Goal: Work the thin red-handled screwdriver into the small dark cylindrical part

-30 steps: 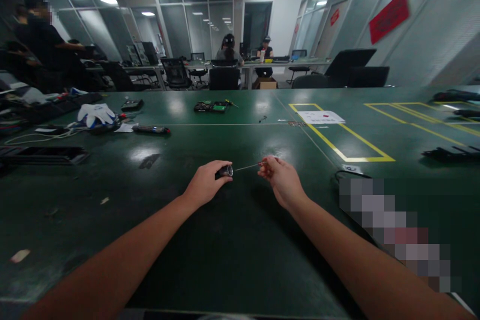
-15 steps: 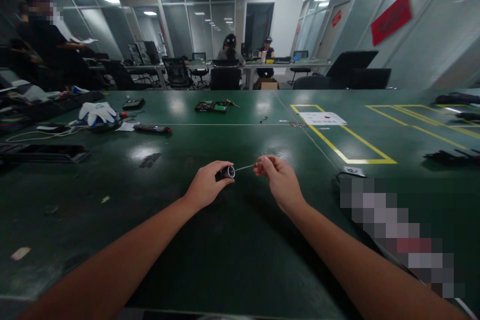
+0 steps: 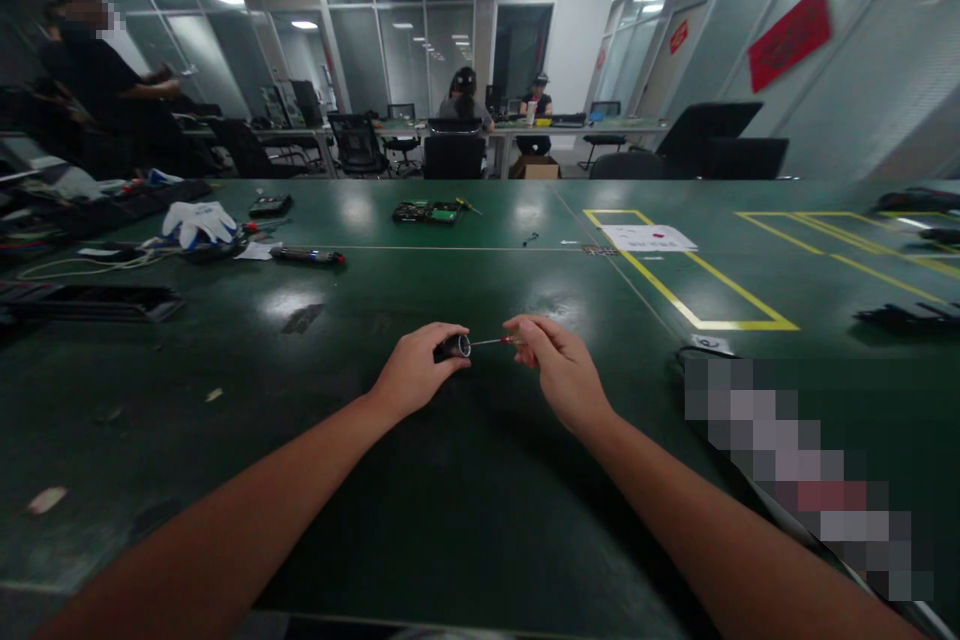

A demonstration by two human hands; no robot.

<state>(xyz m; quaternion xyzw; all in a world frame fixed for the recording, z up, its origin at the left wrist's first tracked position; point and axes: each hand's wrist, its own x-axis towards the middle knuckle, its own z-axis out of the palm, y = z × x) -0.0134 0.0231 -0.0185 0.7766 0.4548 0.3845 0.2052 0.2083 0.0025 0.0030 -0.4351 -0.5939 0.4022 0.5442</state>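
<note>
My left hand (image 3: 415, 372) is closed around a short black cylinder (image 3: 453, 347) with a silvery ring at its open end, which faces right. Pinched in my right hand (image 3: 559, 360) is a thin screwdriver (image 3: 491, 342) with a slim metal shaft and a bit of red showing at the fingers. Its shaft points left, and the tip is at the ringed end of the cylinder; I cannot tell how far inside it reaches. Both hands are held above the green tabletop (image 3: 480, 480). Most of the screwdriver's handle is hidden by my fingers.
White-and-blue gloves (image 3: 199, 223), a dark pen-shaped tool (image 3: 307, 257) and a green circuit board (image 3: 426, 211) lie farther back. A white paper (image 3: 651, 238) rests by yellow tape (image 3: 742, 325). A power strip, blurred out, runs along the right. Several people are in the background.
My right hand has turned slightly, so the screwdriver shaft now lies closer to level and shows red by the fingers. My left hand holds the cylinder almost unchanged.
</note>
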